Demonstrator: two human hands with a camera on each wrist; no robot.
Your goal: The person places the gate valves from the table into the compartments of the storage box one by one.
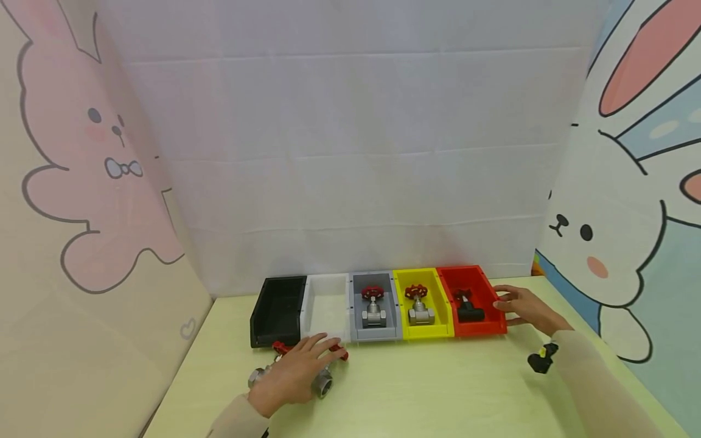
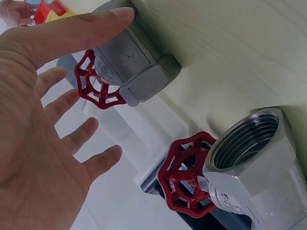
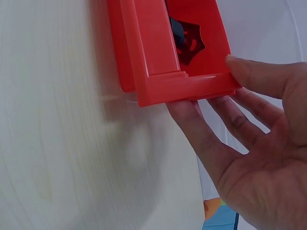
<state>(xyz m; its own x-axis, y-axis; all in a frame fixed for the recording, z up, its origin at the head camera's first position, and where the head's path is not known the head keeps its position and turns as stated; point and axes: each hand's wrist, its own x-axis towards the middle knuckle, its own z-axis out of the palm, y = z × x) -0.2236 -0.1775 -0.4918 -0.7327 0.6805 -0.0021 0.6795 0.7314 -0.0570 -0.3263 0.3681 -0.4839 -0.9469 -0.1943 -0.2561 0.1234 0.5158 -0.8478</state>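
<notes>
My right hand [image 1: 528, 308] holds the red bin [image 3: 160, 86] by its outer side wall, thumb over the rim and fingers against the outside. Inside that bin lies a black valve [image 1: 469, 309] with a red handwheel. My left hand [image 1: 296, 371] hovers, fingers spread, above two metal gate valves with red handwheels. In the left wrist view, one gate valve [image 2: 136, 64] is under the thumb, which overlaps it. The other gate valve [image 2: 254, 177] lies beyond the fingertips, threaded opening showing. From the head view, the hand partly hides both.
Left of the red bin, in a row, stand a yellow bin [image 1: 445, 322] and a grey bin [image 1: 356, 298], each holding a metal valve. Further left come a white bin [image 1: 327, 298] and a black bin [image 1: 279, 307]. A white curtain [image 1: 356, 182] hangs behind the table [image 1: 427, 389].
</notes>
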